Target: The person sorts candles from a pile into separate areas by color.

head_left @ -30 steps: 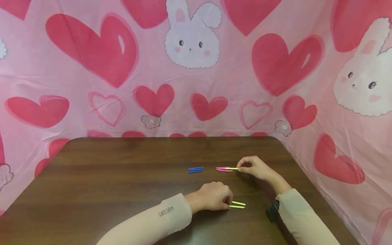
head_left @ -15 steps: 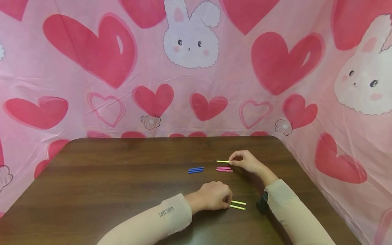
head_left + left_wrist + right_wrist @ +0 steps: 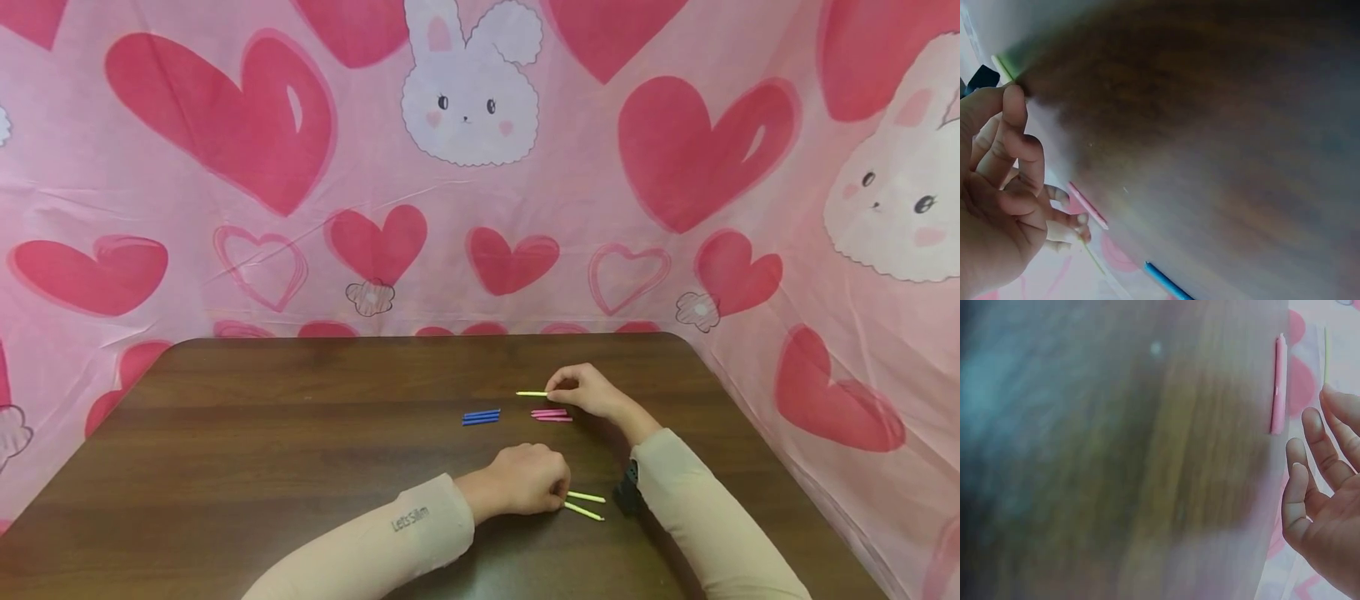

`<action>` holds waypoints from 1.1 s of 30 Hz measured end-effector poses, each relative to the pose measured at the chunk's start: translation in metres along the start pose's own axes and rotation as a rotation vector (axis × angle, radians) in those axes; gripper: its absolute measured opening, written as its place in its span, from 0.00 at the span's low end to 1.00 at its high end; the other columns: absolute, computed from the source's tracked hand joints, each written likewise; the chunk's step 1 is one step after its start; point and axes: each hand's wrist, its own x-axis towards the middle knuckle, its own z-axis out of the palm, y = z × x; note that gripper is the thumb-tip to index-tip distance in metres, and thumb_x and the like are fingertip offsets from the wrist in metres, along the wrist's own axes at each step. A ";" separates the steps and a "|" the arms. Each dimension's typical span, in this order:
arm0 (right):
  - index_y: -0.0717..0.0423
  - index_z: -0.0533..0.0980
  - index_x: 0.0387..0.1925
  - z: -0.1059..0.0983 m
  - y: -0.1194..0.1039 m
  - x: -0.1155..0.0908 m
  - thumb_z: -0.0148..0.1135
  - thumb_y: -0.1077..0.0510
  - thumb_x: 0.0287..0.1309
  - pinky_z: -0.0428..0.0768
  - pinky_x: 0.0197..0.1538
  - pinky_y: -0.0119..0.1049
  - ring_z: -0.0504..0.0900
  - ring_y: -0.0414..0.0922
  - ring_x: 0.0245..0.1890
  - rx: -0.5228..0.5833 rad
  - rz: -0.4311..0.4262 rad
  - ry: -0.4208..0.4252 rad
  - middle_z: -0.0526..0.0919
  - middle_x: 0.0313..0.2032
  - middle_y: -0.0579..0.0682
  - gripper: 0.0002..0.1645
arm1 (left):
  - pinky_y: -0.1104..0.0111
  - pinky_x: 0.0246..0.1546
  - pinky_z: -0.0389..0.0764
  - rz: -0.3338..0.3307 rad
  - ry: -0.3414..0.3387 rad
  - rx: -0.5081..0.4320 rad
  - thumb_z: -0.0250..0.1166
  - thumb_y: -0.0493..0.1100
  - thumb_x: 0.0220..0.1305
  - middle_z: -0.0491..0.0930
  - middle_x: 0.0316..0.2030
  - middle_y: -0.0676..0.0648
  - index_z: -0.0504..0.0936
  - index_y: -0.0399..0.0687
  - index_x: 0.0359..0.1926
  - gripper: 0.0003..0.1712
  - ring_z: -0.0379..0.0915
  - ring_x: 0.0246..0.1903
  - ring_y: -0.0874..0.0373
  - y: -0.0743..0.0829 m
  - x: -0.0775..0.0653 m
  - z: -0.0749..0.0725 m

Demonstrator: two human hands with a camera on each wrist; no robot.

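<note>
My right hand (image 3: 590, 392) pinches one end of a thin yellow stick (image 3: 531, 393) between thumb and fingertips, with its other end pointing left. That stick hovers beyond a small group of pink sticks (image 3: 550, 414); the right wrist view shows it pale against the cloth, above the fingertips (image 3: 1329, 394). Left of the pink group lie several blue sticks (image 3: 481, 417), side by side. Nearer the front, my left hand (image 3: 525, 481) holds two more yellow sticks (image 3: 585, 511) by their left ends, which the fingers hide. Their right ends spread apart.
All of this is on a dark brown wooden table (image 3: 262, 433). Behind it and on the right hangs a pink cloth (image 3: 570, 192) printed with hearts and rabbits. A black device (image 3: 627, 492) sits at the right wrist.
My right hand has carried its yellow stick left and away from me, from over the pink sticks to beyond them. The two yellow sticks at my left hand have fanned wider apart.
</note>
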 end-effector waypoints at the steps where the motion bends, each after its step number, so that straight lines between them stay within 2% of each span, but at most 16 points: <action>1: 0.58 0.83 0.36 0.001 0.000 0.001 0.66 0.60 0.61 0.74 0.51 0.41 0.77 0.43 0.42 -0.002 0.000 -0.002 0.86 0.39 0.52 0.04 | 0.72 0.19 0.68 0.001 0.000 0.000 0.72 0.44 0.57 0.74 0.18 0.63 0.83 0.60 0.23 0.09 0.68 0.21 0.70 0.000 0.000 0.000; 16: 0.61 0.84 0.34 0.009 -0.003 0.016 0.66 0.62 0.60 0.75 0.47 0.38 0.76 0.41 0.38 -0.025 -0.041 -0.048 0.86 0.36 0.54 0.05 | 0.72 0.17 0.67 0.020 0.005 0.008 0.71 0.42 0.55 0.72 0.16 0.64 0.82 0.61 0.20 0.10 0.67 0.20 0.70 -0.003 0.004 0.002; 22: 0.60 0.83 0.33 0.012 -0.004 0.020 0.66 0.63 0.60 0.75 0.42 0.35 0.74 0.40 0.34 -0.037 -0.014 -0.078 0.85 0.33 0.51 0.03 | 0.72 0.17 0.68 0.008 -0.014 -0.005 0.71 0.42 0.55 0.73 0.17 0.64 0.83 0.61 0.20 0.10 0.68 0.20 0.70 -0.002 0.004 0.001; 33: 0.60 0.84 0.32 0.013 -0.001 0.022 0.66 0.63 0.59 0.74 0.41 0.34 0.74 0.39 0.33 -0.043 0.015 -0.061 0.85 0.32 0.50 0.03 | 0.71 0.19 0.69 -0.024 -0.032 -0.046 0.71 0.42 0.55 0.73 0.17 0.64 0.82 0.60 0.20 0.10 0.67 0.21 0.69 -0.003 0.005 -0.001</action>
